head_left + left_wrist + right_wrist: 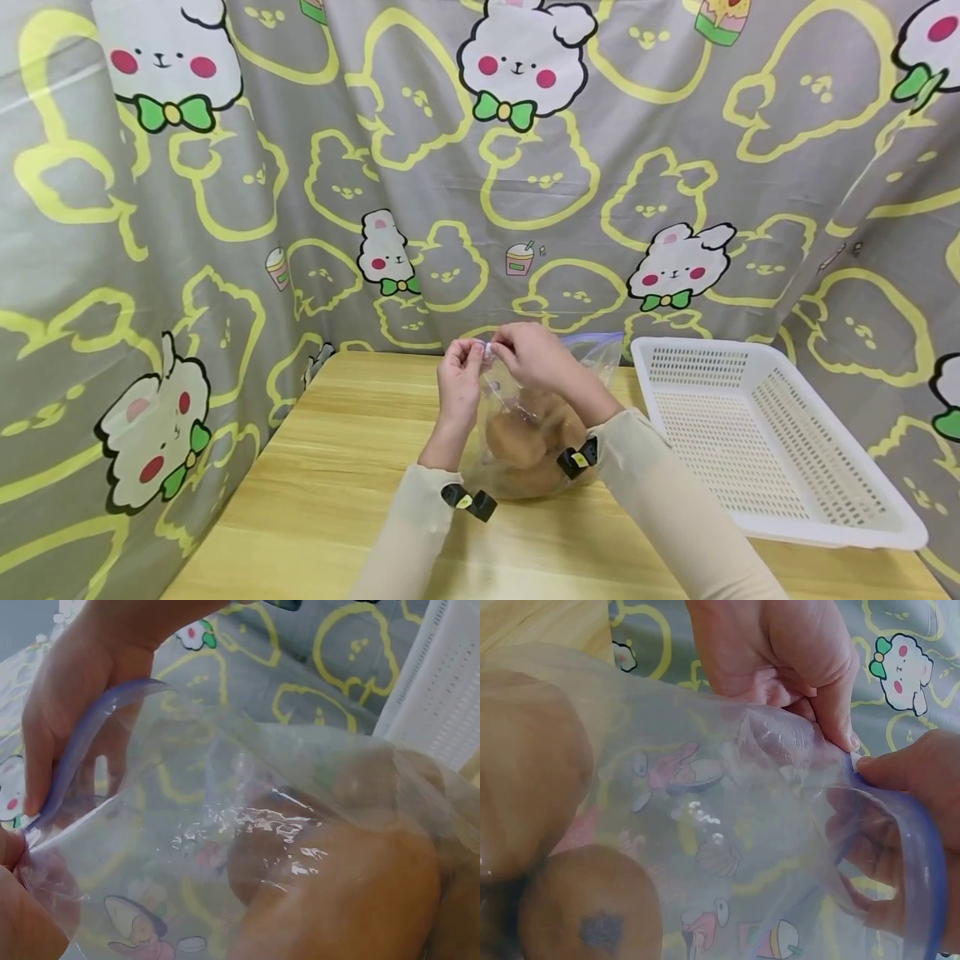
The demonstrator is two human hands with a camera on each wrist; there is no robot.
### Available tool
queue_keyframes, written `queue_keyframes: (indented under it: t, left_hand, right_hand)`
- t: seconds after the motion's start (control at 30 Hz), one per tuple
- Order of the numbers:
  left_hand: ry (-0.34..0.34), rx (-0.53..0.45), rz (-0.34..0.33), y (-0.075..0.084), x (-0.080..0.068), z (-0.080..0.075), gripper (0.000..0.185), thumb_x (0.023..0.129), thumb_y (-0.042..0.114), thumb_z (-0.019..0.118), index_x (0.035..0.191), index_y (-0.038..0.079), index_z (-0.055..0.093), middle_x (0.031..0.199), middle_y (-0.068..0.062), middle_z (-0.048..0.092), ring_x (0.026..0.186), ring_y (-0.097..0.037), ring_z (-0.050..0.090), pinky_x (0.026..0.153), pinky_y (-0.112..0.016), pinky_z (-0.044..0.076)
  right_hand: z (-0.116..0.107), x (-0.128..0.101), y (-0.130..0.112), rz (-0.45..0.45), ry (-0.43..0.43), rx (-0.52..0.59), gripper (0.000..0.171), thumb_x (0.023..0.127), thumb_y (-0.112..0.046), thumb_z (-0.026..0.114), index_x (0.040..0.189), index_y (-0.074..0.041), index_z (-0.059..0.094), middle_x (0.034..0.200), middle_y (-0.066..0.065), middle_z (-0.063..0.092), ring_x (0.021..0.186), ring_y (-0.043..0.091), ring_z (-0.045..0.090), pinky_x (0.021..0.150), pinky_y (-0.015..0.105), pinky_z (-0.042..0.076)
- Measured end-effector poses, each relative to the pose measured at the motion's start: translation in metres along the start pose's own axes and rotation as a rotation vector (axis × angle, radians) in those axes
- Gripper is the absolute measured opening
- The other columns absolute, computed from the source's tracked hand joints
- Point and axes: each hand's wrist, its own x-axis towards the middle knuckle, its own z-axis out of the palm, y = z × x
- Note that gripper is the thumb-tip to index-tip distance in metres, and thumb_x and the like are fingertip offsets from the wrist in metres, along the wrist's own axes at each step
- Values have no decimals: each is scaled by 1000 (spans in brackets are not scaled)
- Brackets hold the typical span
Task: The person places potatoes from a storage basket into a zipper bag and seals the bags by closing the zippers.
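A clear zip bag with a purple-blue zip edge stands on the table. Inside it lie several large, smooth, brown rounded things, blurred by the plastic; one has a dark rough spot at its end. Printed cartoon figures show on the plastic. At the bag's upper left corner, my left hand pinches the plastic by the end of the zip. My right hand pinches a small white slider on that zip, right beside the left fingertips. Beyond the slider, the mouth gapes.
To the right of the bag stands a white perforated plastic basket. The wooden table runs up to a grey curtain with cartoon prints, which hangs at the back and both sides.
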Motion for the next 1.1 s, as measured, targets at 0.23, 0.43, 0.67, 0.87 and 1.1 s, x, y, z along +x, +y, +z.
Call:
queue_keyframes:
  t: [0.23, 0.43, 0.67, 0.87, 1.1]
  left_hand:
    - [57, -17, -1, -3, 6, -10, 8, 96, 0, 51, 90, -3, 55, 77, -2, 53, 69, -8, 55, 66, -18, 50]
    - [39, -12, -12, -2, 7, -13, 8, 95, 2, 54, 93, -5, 58, 77, -1, 57, 68, -7, 57, 67, -19, 50]
    - [10, 30, -34, -6, 5, -14, 11, 90, 4, 62, 92, -7, 62, 77, 1, 60, 67, -8, 56, 64, -19, 48]
    - [5, 65, 0, -6, 4, -15, 14, 90, 4, 63, 92, -10, 61, 74, 2, 60, 67, -8, 57, 63, -18, 45]
    - [18, 63, 18, -3, 5, -15, 20, 87, 8, 67, 91, -11, 60, 73, 4, 61, 68, -8, 58, 62, -17, 43]
  right_hand:
    - [-3, -8, 9, 9, 6, -17, 14, 94, -17, 59, 91, -7, 68, 78, -1, 62, 68, 13, 55, 65, 32, 47]
    - [-2, -10, 15, 10, -4, 61, 13, 95, -15, 58, 92, -6, 66, 79, -1, 59, 68, 13, 52, 65, 32, 46]
    - [0, -10, 18, -36, 12, 92, 12, 93, -15, 61, 90, -7, 69, 78, -2, 59, 68, 11, 52, 63, 28, 46]
    - [0, -12, 22, -105, 25, 30, 11, 93, -15, 61, 89, -7, 68, 78, -2, 59, 72, 13, 52, 66, 30, 45]
    - [-3, -19, 26, -153, 54, -8, 10, 92, -15, 61, 88, -8, 67, 79, -2, 57, 73, 14, 52, 69, 32, 46]
